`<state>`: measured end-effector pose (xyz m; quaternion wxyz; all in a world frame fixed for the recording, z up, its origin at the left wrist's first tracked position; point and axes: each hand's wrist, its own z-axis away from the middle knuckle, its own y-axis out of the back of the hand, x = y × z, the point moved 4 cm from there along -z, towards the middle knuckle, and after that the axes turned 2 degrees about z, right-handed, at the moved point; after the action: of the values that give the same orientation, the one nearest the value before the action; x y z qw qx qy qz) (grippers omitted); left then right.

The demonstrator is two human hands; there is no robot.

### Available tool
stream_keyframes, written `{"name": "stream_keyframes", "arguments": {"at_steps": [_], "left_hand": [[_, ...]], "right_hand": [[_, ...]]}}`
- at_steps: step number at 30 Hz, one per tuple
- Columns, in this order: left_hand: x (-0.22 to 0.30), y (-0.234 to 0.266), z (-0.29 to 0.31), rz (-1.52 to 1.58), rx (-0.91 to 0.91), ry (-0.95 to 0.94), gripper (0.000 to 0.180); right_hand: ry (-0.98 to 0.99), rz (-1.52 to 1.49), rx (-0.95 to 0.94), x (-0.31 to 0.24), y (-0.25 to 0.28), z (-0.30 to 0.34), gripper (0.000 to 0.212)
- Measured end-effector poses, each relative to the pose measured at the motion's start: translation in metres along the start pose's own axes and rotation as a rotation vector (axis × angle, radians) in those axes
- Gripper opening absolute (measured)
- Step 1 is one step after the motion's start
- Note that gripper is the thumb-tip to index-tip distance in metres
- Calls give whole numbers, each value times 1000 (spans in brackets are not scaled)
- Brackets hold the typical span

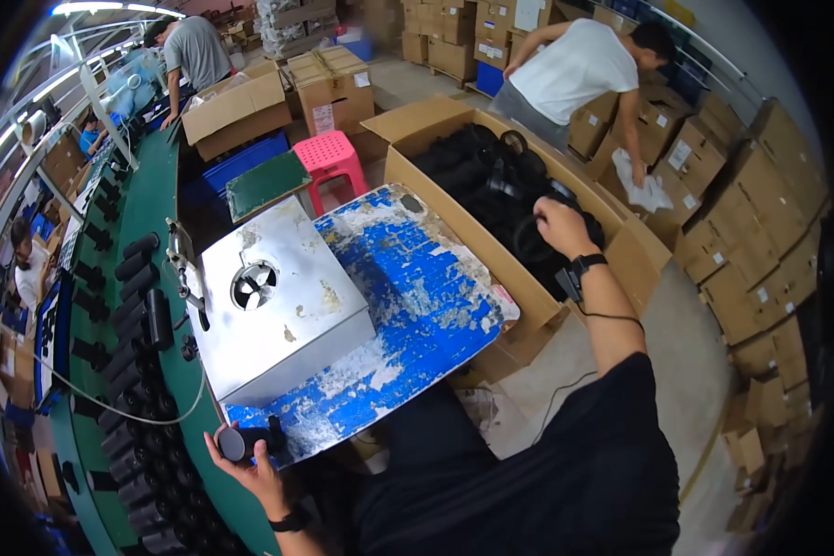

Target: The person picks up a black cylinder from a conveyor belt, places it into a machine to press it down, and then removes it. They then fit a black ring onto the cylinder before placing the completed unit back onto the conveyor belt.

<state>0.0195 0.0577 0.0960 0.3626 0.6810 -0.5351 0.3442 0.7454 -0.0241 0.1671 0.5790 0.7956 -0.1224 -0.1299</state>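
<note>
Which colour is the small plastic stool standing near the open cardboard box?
The small plastic stool is pink, with a perforated seat; the head view shows it.

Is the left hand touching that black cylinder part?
Touching. The head view shows the left hand with fingers wrapped around the black cylinder part, holding it at the edge of the blue table.

A factory packing floor: a green conveyor belt [157, 213] lined with black parts, stacked cardboard boxes [760, 232] around.

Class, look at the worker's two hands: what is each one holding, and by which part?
Left hand grips a black cylindrical part around its body. Right hand reaches among the black parts in the cardboard box; its grasp cannot be told.
</note>
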Motion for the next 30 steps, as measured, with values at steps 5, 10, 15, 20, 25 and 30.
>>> {"name": "stream_keyframes", "arguments": {"at_steps": [5, 10, 15, 20, 25, 30], "left_hand": [[8, 5, 3, -38, 51, 27, 97], [5, 3, 8, -14, 99, 154, 101], [25, 7, 8, -124, 184, -63, 99], [32, 45, 77, -219, -30, -214, 86], [109, -45, 50, -91, -554, 297, 55], [65, -63, 42, 90, -715, 583, 59]], "right_hand": [[-143, -491, 287, -67, 50, -2, 24], [-183, -1241, 31, -204, 30, 19, 19], [-105, -1458, -201, -304, 4, 51, 31], [669, -981, -481, -383, 33, 78, 37], [958, -675, -761, -432, 18, 132, 45], [850, -1010, -279, -439, 48, 121, 46]]}}
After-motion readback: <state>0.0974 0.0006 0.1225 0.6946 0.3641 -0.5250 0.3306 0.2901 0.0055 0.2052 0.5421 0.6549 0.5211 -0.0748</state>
